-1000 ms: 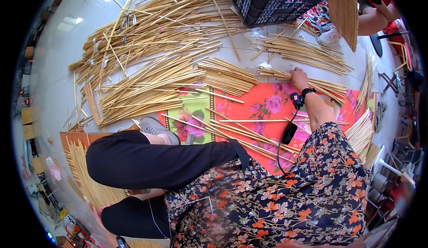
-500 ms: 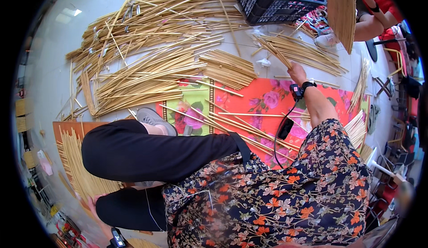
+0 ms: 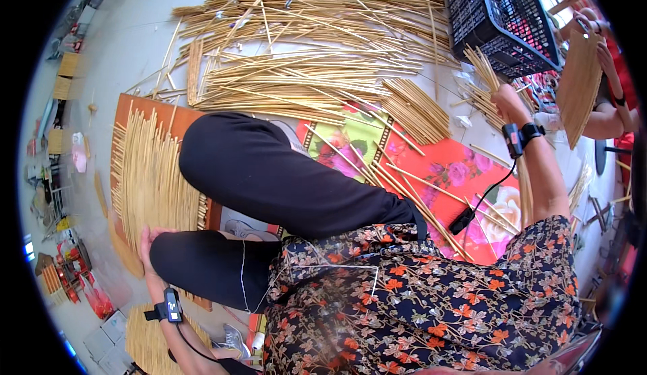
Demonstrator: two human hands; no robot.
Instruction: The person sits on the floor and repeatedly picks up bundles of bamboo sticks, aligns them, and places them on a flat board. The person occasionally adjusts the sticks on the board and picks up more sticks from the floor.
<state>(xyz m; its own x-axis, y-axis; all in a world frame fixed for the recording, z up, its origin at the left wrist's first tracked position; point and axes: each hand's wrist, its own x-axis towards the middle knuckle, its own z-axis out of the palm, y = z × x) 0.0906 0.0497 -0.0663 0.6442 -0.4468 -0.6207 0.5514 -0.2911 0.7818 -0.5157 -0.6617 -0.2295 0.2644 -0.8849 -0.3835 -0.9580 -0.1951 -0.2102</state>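
My right hand point(image 3: 509, 105) grips a bundle of pale thin sticks point(image 3: 483, 64), raised near the black crate; a strapped device with a cable is on that wrist. My left hand point(image 3: 151, 243), at the lower left beside my black-clad knee, is closed on the near end of a panel of tightly lined-up sticks point(image 3: 155, 179), partly hidden by the knee. That panel lies on an orange-brown board point(image 3: 127, 105) with loose upper ends. Loose sticks point(image 3: 397, 179) lie across the flowered red and green mat point(image 3: 445, 169) under and right of my legs.
Large piles of sticks point(image 3: 303, 18) cover the floor ahead. A black plastic crate point(image 3: 505, 38) is at upper right. Beside it, another person's hand point(image 3: 603, 58) holds a flat wooden panel point(image 3: 576, 95). More stick panels point(image 3: 145, 338) lie at lower left; assorted items line the far left.
My right hand has lifted the bundle off the floor toward the crate. The view has turned, shifting the scene rightward and showing more of my left arm and the board.
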